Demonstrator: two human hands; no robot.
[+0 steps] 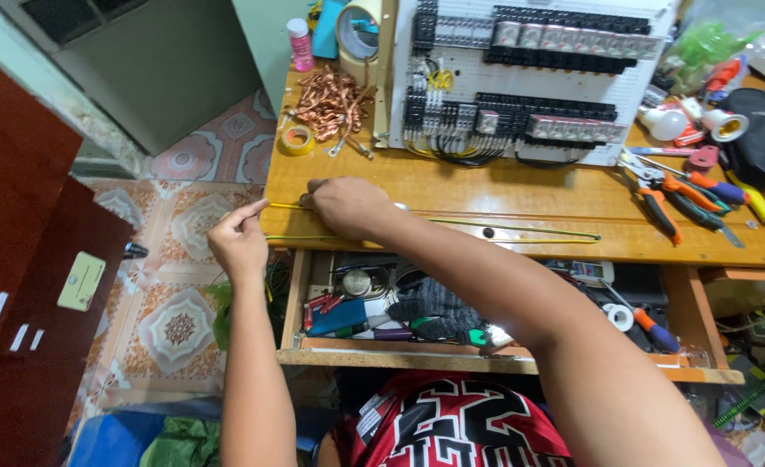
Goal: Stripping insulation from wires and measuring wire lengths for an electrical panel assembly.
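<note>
A long yellow-green wire (521, 230) lies doubled along the front of the wooden workbench (503, 190). My left hand (239, 239) pinches the wire's left end just off the bench's left edge. My right hand (344, 204) rests on the bench top, fingers closed over the same wire a short way to the right. Behind the hands a white panel (521, 78) stands upright, filled with black terminal blocks and relays with bundled wires.
A pile of copper wire scraps (330, 102) and a yellow tape roll (297, 139) sit at the back left. Pliers and screwdrivers (685, 195) lie at the right. An open drawer (417, 316) of tools sits below the bench. A dark red cabinet (28, 259) stands at the left.
</note>
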